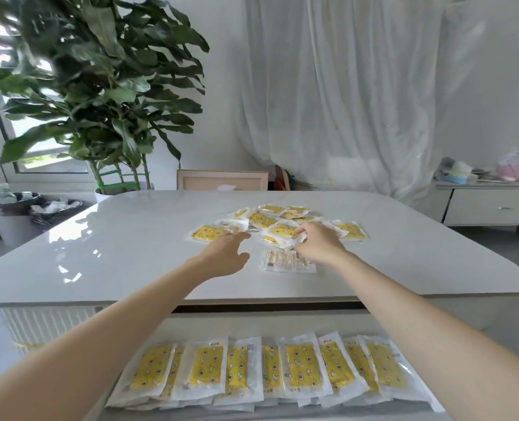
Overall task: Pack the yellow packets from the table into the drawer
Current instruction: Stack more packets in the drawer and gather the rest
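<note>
A loose pile of yellow packets (pixel 270 221) in clear wrappers lies at the far middle of the white table (pixel 130 238). My right hand (pixel 319 243) rests on the pile's near edge, its fingers closed on one packet (pixel 285 233). My left hand (pixel 226 253) hovers open just short of a single packet (pixel 206 233) at the pile's left. One packet (pixel 288 261) lies face down beside my right wrist. Below the table edge, the open drawer (pixel 434 408) holds a row of several yellow packets (pixel 282 369) laid side by side.
A large potted plant (pixel 100 86) stands behind the table's far left, with a chair back (pixel 222 179) at the far edge. Bins (pixel 15 214) sit on the floor at left. A low white cabinet (pixel 492 205) with clutter stands at right, before white curtains.
</note>
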